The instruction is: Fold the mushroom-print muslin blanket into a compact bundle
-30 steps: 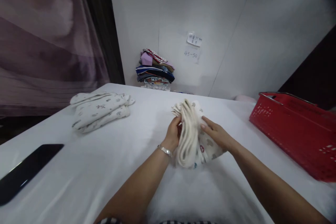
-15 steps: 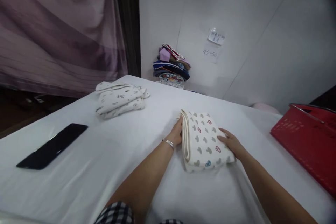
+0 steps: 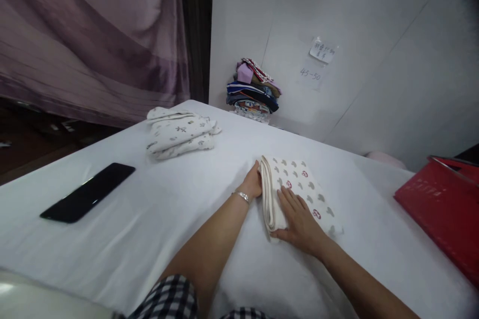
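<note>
A folded white cloth (image 3: pixel 299 184) printed with grey and red mushroom shapes lies in front of me, its layered folded edge facing left. My left hand (image 3: pixel 253 182), with a silver bracelet at the wrist, grips that left edge; some of its fingers are hidden by the layers. Across the near left part of the cloth's top, my right hand (image 3: pixel 301 219) lies flat, fingers and thumb spread. Farther left rests another white cloth (image 3: pixel 181 134) with small dark leaf-like prints, loosely bundled and touched by neither hand.
A white-covered table (image 3: pixel 168 194) spreads beneath everything. On its left lies a flat black slab (image 3: pixel 90 192); at the right stands a red basket (image 3: pixel 437 204). Against the wall behind is a pile of folded clothes (image 3: pixel 254 89). A purple curtain (image 3: pixel 93 35) hangs at the left.
My right hand has moved left from the cloth's right side onto its top near the folded edge. My left hand stays at the left edge. The whole view has shifted slightly.
</note>
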A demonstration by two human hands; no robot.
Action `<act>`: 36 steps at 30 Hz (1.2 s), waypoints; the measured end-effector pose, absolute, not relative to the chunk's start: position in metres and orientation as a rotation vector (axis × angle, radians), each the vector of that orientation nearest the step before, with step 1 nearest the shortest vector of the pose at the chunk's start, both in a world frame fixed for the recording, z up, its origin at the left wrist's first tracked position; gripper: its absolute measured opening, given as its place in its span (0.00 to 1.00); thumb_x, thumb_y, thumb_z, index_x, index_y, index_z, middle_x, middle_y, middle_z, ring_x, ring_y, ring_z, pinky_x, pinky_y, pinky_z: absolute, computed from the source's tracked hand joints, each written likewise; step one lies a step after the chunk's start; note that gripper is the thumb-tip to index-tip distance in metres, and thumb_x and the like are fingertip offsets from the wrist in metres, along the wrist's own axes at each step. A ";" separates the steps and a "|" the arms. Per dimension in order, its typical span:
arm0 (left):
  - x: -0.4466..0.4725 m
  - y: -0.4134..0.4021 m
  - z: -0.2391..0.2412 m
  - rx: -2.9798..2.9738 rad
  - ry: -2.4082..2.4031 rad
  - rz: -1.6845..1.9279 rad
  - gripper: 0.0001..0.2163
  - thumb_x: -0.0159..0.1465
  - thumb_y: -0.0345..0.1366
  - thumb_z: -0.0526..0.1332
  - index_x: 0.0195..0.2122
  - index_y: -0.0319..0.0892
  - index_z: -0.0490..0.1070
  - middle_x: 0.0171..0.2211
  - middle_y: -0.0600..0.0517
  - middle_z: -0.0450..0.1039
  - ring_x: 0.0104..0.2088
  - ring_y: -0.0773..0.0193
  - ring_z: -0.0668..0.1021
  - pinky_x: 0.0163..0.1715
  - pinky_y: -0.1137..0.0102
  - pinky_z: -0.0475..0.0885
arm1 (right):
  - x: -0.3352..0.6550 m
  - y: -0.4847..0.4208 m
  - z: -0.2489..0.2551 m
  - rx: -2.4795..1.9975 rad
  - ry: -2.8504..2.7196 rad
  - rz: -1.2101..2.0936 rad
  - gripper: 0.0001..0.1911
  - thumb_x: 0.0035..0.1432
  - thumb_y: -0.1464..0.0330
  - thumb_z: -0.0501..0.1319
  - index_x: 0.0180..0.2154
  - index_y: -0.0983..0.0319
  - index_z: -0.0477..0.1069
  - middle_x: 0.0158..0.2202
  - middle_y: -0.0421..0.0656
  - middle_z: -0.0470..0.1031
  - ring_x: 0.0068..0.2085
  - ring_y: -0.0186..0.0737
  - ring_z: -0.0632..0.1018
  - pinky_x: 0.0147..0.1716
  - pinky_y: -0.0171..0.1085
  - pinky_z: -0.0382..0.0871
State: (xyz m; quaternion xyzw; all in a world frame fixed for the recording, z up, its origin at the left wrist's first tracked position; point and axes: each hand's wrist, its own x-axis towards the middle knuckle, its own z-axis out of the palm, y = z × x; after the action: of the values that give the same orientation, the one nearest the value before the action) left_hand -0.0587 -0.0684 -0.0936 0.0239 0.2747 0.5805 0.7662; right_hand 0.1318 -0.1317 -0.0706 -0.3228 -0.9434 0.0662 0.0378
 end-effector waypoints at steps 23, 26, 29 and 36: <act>-0.065 -0.070 -0.089 0.137 0.588 1.247 0.28 0.63 0.55 0.44 0.48 0.34 0.67 0.41 0.40 0.75 0.42 0.54 0.77 0.47 0.61 0.70 | 0.167 -0.130 -0.069 -0.696 -2.766 0.545 0.24 0.57 0.66 0.56 0.56 0.58 0.63 0.58 0.48 0.63 0.59 0.49 0.62 0.57 0.52 0.56; -0.066 -0.070 -0.089 0.130 0.604 1.251 0.29 0.63 0.55 0.44 0.47 0.34 0.67 0.40 0.40 0.75 0.41 0.53 0.78 0.46 0.61 0.71 | 0.159 -0.138 -0.078 -0.599 -2.879 0.202 0.28 0.56 0.70 0.55 0.59 0.60 0.57 0.61 0.50 0.57 0.61 0.48 0.58 0.58 0.54 0.54; -0.068 -0.069 -0.090 0.137 0.590 1.236 0.30 0.63 0.56 0.44 0.45 0.33 0.68 0.40 0.40 0.75 0.41 0.54 0.78 0.46 0.63 0.71 | 0.158 -0.142 -0.081 -0.586 -2.908 0.059 0.33 0.56 0.65 0.57 0.62 0.60 0.51 0.61 0.51 0.56 0.62 0.49 0.57 0.58 0.55 0.52; -0.064 -0.067 -0.094 0.212 0.673 1.249 0.15 0.61 0.41 0.57 0.42 0.33 0.71 0.39 0.41 0.76 0.41 0.56 0.78 0.46 0.64 0.71 | 0.165 -0.146 -0.094 -0.707 -2.834 -0.134 0.40 0.56 0.65 0.57 0.65 0.60 0.40 0.64 0.51 0.49 0.64 0.54 0.50 0.56 0.58 0.52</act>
State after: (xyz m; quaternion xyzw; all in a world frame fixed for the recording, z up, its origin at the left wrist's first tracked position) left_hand -0.0644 -0.0673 -0.0937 0.0972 0.3085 0.5723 0.7536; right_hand 0.1650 -0.1458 -0.0940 -0.2406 -0.9634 -0.0455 0.1088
